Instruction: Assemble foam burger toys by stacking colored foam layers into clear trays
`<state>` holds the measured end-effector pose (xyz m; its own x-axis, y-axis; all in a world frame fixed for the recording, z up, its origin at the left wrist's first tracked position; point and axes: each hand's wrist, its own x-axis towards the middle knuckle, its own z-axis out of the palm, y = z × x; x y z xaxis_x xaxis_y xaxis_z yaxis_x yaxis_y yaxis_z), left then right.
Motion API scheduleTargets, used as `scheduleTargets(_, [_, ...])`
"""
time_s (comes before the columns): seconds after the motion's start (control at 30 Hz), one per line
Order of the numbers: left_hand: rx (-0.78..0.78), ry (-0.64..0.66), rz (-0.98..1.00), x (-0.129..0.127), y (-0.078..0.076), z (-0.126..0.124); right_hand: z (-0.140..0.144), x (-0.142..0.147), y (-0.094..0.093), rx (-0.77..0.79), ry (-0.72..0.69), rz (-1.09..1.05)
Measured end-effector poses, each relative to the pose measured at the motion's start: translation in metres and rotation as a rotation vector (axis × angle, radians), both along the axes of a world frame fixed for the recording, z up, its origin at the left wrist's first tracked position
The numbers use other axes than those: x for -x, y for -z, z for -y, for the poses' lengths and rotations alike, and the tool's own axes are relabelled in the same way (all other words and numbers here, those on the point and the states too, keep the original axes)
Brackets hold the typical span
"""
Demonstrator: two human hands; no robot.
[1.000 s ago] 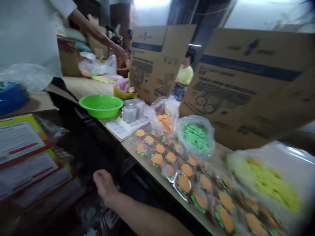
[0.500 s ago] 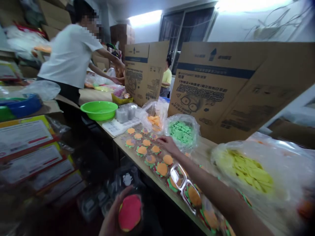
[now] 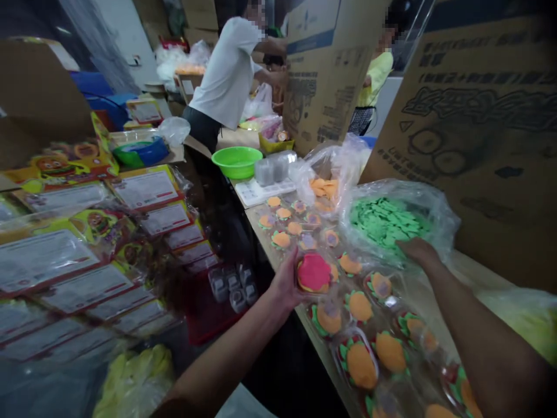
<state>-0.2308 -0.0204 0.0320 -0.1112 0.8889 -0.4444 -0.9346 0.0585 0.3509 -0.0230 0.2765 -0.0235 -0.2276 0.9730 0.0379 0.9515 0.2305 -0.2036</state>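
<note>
Up comes the left hand (image 3: pixel 285 284), fingers clamped on the pink-topped burger toy (image 3: pixel 314 273) over the worktop (image 3: pixel 472 273) edge; right hand (image 3: pixel 418 251) now rests loosely open on the green-piece bag (image 3: pixel 391 220).

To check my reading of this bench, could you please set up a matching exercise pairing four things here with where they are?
Things:
1. red and yellow disc
2. bag of green pieces
3. green bowl
4. bag of orange pieces

Places:
A. at the right hand
B. held in the left hand
C. just beyond the bag of green pieces
D. further along the bench, beside the clear cups

Pairs: 1-B, 2-A, 3-D, 4-C
</note>
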Motion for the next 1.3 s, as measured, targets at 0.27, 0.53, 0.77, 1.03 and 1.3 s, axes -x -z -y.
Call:
scheduleTargets(0.27, [0.034, 0.062, 0.080, -0.014, 0.012, -0.026, 0.005, -0.014, 0.013, -0.002, 0.039, 0.091])
scheduleTargets(0.53, [0.053, 0.054, 0.059, -0.017, 0.010, -0.017, 0.013, -0.010, 0.014, 0.020, 0.029, 0.049])
scheduleTargets(0.77, [0.027, 0.069, 0.043, -0.012, 0.003, -0.007, 0.015, -0.008, 0.013, 0.019, 0.095, -0.143])
scheduleTargets(1.03, [0.045, 0.091, -0.009, -0.014, 0.001, -0.033, -0.015, -0.006, 0.019, 0.125, 0.317, -0.453])
scheduleTargets(1.3, [0.044, 0.187, -0.019, -0.022, 0.000, -0.073, -0.008, 0.015, 0.000, 0.104, 0.149, -0.942])
